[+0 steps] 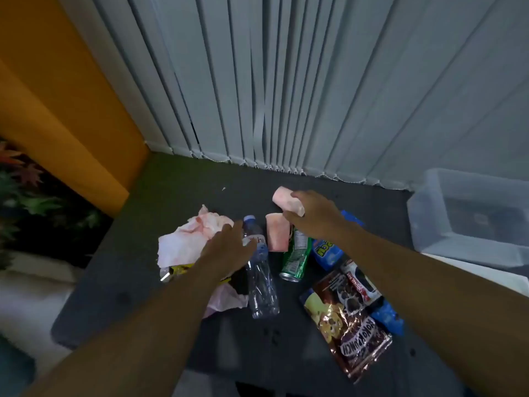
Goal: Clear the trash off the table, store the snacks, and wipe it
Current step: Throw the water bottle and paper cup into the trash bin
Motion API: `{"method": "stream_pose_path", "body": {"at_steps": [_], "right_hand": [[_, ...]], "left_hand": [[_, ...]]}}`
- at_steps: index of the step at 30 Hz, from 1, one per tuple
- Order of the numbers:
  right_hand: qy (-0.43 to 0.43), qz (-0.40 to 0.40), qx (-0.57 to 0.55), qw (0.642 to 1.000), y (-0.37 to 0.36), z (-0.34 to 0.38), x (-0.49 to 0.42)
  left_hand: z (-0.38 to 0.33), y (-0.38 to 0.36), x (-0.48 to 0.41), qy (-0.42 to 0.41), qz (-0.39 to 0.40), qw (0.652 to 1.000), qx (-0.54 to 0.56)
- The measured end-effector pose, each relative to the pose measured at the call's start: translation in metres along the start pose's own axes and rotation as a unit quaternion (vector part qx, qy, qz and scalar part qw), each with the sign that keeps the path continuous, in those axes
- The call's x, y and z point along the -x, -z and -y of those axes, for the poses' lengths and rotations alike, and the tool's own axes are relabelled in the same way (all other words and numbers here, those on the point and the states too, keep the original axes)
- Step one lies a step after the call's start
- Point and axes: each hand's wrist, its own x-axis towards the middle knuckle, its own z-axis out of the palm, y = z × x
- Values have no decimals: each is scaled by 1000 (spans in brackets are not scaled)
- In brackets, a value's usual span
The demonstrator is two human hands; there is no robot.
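Note:
My right hand [310, 216] grips a pink paper cup [284, 199], held on its side above the dark table [137, 224]. A second pink cup [276, 234] stands just below it. My left hand [229, 250] hovers with relaxed fingers over crumpled pink-stained paper [186, 240] and an empty plastic water bottle [259, 270] lying on the table. A green can [294, 257] lies on its side beside the bottle. To the right lie a brown snack bag [352, 330], a smaller brown-and-white snack packet [350, 290] and blue packets [326, 252].
A clear plastic storage bin [469, 216] stands at the table's right end. Vertical blinds [286, 81] hang behind the table, an orange wall [57, 96] and plants [28, 196] are at the left. A yellow wrapper [177, 271] and thin pink bag [226, 299] lie under my left arm.

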Motion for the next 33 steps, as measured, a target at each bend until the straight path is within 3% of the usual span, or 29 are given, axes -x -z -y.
{"method": "stream_pose_path", "body": {"at_steps": [9,16,24,33], "right_hand": [[54,98,7,994,-33,-8,-30],[82,104,-18,991,-51,-16,-37],[108,82,-45,990,-26,-8,-36],[142,-5,-87,986,-3,21,-24]], "left_hand": [[3,-40,1,90,47,991,92],[-4,-62,3,142,37,974,170],[-11,-66,7,173,-32,965,194],[4,-16,48,133,-152,948,247]]}}
